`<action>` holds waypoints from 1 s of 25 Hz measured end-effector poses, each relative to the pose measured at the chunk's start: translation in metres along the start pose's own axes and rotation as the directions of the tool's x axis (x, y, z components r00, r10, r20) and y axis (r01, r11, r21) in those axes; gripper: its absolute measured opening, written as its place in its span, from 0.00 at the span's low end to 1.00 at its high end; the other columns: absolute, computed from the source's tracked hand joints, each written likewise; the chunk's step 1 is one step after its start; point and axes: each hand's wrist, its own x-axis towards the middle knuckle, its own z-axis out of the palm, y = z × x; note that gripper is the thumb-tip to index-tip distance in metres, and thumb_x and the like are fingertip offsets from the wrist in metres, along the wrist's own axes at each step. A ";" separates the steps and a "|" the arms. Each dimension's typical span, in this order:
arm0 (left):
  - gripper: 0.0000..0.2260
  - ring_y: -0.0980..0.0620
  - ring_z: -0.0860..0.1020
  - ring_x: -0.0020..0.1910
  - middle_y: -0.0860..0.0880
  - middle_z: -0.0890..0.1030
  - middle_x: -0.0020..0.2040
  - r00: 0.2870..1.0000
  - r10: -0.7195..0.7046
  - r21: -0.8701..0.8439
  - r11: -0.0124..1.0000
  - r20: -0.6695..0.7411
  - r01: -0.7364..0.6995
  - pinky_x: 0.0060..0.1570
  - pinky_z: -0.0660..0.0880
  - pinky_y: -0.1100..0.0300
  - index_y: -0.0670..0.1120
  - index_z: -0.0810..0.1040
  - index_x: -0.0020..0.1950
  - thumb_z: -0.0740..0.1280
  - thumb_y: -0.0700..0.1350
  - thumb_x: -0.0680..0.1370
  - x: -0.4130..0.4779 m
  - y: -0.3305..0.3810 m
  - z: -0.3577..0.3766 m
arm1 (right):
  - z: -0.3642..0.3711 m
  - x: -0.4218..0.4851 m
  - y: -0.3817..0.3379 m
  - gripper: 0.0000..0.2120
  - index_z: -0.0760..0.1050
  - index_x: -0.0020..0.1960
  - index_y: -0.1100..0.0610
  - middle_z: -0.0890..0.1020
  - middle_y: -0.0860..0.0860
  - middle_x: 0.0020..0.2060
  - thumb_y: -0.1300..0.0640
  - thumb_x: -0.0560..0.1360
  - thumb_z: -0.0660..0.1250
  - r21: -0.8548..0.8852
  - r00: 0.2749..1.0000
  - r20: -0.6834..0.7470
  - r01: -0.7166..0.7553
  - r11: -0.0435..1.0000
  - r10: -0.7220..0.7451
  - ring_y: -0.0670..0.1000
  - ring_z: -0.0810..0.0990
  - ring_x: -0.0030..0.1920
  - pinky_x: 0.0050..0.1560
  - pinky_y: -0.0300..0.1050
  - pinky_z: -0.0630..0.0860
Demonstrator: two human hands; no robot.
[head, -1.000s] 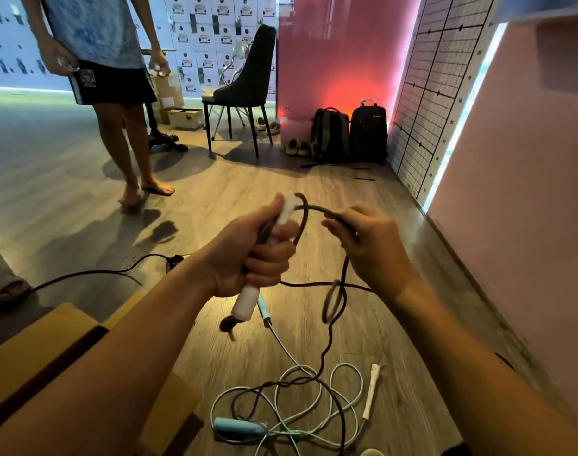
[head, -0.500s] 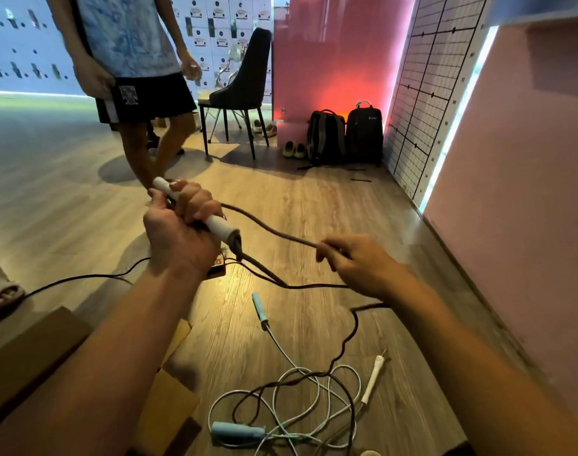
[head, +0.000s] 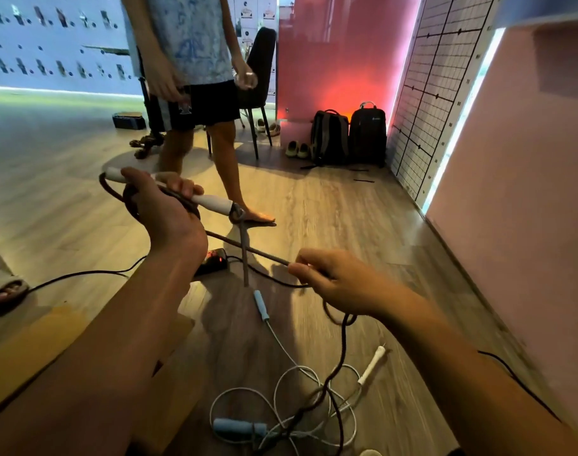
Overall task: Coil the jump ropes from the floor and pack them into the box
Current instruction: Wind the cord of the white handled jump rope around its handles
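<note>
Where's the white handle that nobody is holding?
The loose white handle lies on the wooden floor, low and right of centre in the head view, below the right hand and at the right edge of the tangled pale rope.

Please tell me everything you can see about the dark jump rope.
The dark jump rope is a thin dark cord with a white handle. The left hand grips that handle, with a loop of cord beside it. The cord runs to the right hand, which pinches it, then hangs down to the floor, where it lies tangled with a pale rope.
</note>
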 end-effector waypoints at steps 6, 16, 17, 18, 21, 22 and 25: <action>0.12 0.56 0.69 0.30 0.55 0.69 0.32 0.858 0.120 0.719 0.495 0.500 -0.488 0.34 0.68 0.63 0.52 0.66 0.41 0.54 0.49 0.85 -0.009 -0.022 -0.019 | 0.010 0.007 -0.006 0.20 0.72 0.37 0.51 0.74 0.47 0.29 0.44 0.84 0.55 -0.087 0.994 -0.044 0.096 0.992 -0.100 0.45 0.71 0.29 0.37 0.48 0.71; 0.27 0.55 0.64 0.24 0.51 0.68 0.29 0.456 -0.881 0.981 0.039 0.124 -0.191 0.26 0.65 0.59 0.47 0.71 0.40 0.49 0.68 0.79 -0.042 -0.038 -0.004 | -0.016 0.008 0.034 0.19 0.78 0.50 0.52 0.80 0.46 0.36 0.38 0.79 0.59 -0.482 0.845 -0.448 0.049 0.875 -0.294 0.45 0.73 0.32 0.31 0.40 0.69; 0.28 0.55 0.62 0.24 0.51 0.66 0.28 0.358 -0.928 0.991 0.066 0.102 -0.112 0.26 0.63 0.60 0.48 0.69 0.38 0.48 0.70 0.78 -0.044 -0.038 -0.003 | -0.018 0.009 0.037 0.18 0.77 0.48 0.52 0.79 0.46 0.36 0.39 0.79 0.59 -0.499 0.828 -0.470 0.034 0.866 -0.304 0.47 0.74 0.32 0.30 0.43 0.71; 0.28 0.54 0.60 0.24 0.51 0.64 0.27 0.271 -0.955 0.993 0.117 0.118 -0.022 0.25 0.61 0.61 0.48 0.69 0.37 0.48 0.70 0.79 -0.046 -0.037 -0.002 | -0.018 0.011 0.039 0.18 0.77 0.48 0.53 0.79 0.47 0.35 0.39 0.79 0.59 -0.498 0.815 -0.489 0.031 0.867 -0.311 0.48 0.74 0.32 0.30 0.44 0.72; 0.26 0.56 0.56 0.21 0.51 0.60 0.26 0.126 -0.963 0.920 0.265 0.238 0.287 0.22 0.55 0.64 0.47 0.67 0.36 0.49 0.66 0.80 -0.043 -0.031 -0.003 | -0.021 0.013 0.036 0.15 0.78 0.52 0.55 0.78 0.45 0.35 0.45 0.81 0.60 -0.343 0.832 -0.488 0.097 0.934 -0.265 0.45 0.73 0.33 0.32 0.41 0.69; 0.25 0.57 0.56 0.20 0.52 0.60 0.25 0.115 -0.957 0.879 0.290 0.267 0.377 0.21 0.54 0.64 0.47 0.67 0.35 0.50 0.65 0.80 -0.040 -0.029 -0.004 | -0.023 0.013 0.036 0.14 0.78 0.54 0.55 0.76 0.42 0.35 0.47 0.82 0.60 -0.282 0.858 -0.465 0.092 0.955 -0.220 0.42 0.72 0.33 0.34 0.38 0.67; 0.25 0.57 0.54 0.20 0.53 0.61 0.23 0.094 -0.945 0.788 0.314 0.313 0.530 0.19 0.55 0.67 0.47 0.68 0.35 0.51 0.64 0.80 -0.032 -0.026 -0.006 | -0.022 0.011 0.034 0.11 0.80 0.57 0.54 0.74 0.39 0.36 0.53 0.83 0.60 -0.137 0.915 -0.400 -0.008 0.990 -0.048 0.38 0.73 0.35 0.36 0.34 0.66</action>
